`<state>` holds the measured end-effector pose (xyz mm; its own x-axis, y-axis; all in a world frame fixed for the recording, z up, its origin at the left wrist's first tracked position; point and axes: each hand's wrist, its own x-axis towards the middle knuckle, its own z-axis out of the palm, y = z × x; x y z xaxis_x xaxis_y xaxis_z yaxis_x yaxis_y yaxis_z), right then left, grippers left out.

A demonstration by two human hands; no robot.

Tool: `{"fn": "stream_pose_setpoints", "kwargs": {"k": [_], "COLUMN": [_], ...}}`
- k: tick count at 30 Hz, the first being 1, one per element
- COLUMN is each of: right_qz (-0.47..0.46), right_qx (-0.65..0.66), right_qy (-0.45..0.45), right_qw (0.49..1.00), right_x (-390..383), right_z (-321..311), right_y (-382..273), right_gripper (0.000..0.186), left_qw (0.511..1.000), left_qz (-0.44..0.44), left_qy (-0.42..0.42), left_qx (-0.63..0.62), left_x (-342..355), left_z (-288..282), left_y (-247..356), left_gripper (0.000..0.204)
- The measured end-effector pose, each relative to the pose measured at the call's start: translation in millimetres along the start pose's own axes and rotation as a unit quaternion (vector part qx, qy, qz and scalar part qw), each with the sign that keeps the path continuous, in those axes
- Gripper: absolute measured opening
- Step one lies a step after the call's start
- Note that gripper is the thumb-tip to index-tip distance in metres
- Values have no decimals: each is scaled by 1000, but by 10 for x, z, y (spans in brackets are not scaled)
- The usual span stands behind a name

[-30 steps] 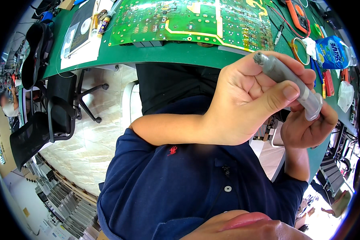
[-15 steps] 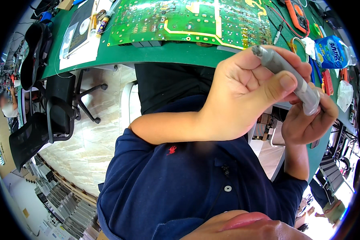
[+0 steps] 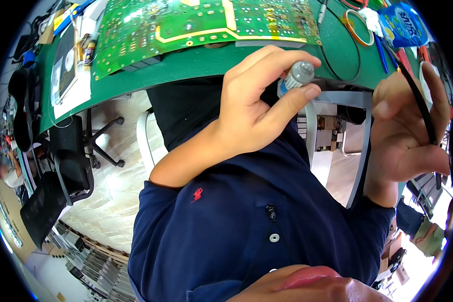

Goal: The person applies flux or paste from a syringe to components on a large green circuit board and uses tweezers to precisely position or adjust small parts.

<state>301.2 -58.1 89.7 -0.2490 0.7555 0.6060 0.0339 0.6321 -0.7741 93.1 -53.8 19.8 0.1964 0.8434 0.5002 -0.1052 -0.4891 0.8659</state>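
My left hand (image 3: pixel 256 98) pinches a small grey see-through bottle (image 3: pixel 298 76) between thumb and fingertips, its rounded grey end pointing up toward me. Part of a label shows on its side. At the far right my right hand (image 3: pixel 400 133) is raised, palm toward me, with the fingers bent. A thin, curved black strip (image 3: pixel 419 98) runs across this palm and passes behind the thumb, which lies over it. What the strip belongs to is hidden by the dark rim.
A large green circuit board (image 3: pixel 196 22) lies on the green table (image 3: pixel 178 68). A blue packet (image 3: pixel 403 25), a tape ring (image 3: pixel 358 27) and a black cable lie at the right. Papers (image 3: pixel 75 93) are at the left, with a black office chair (image 3: pixel 70 156) beyond.
My hands have parted. The left moved left and lower with the bottle, which has turned end-on. The right let go of its lower end and moved right, where the black strip now shows.
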Motion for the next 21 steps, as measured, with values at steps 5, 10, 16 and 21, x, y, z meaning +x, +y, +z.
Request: {"fn": "stream_pose_setpoints", "kwargs": {"k": [5,10,16,21], "right_qz": [69,52,-25,-34], "right_qx": [-68,-122,-143,-155], "right_qy": [-74,-96,-160,-170], "right_qw": [993,986,976,972], "right_x": [-53,-62,4,0], "right_z": [-63,93,71,97], "right_y": [-93,-123,-89,-89], "right_gripper": [67,39,30,27], "left_qw": [997,994,993,991], "left_qz": [60,83,94,110], "left_qy": [-11,-5,1,2], "left_qx": [54,68,65,72], "left_x": [19,17,-1,11], "left_z": [29,14,14,8], "left_y": [-42,-64,-86,-98], "left_gripper": [27,27,29,31]}}
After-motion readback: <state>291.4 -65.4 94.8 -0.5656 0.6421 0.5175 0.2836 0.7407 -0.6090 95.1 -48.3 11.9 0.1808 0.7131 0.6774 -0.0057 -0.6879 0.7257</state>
